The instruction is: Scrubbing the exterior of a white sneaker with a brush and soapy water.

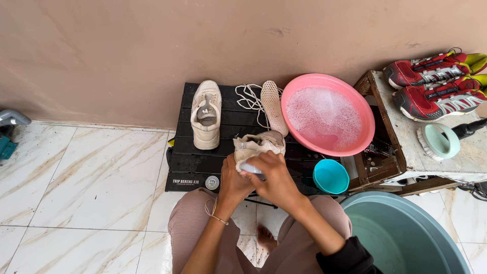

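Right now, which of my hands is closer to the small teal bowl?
Right. The right hand works on the beige shoe just left of the teal bowl; the left hand grips the shoe farther away, on its far side.

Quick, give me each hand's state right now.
Left hand: closed on the beige shoe, holding it from below.
Right hand: closed around a small white and blue object, pressed against the shoe.

left wrist: thin string bracelet, light coloured, loose ends dangling off the left hand side
right arm: black sleeve pushed up near the elbow, right hand bare
legs: dusty mauve-brown trousers, soft plain fabric
feet: bare, no shoes or socks
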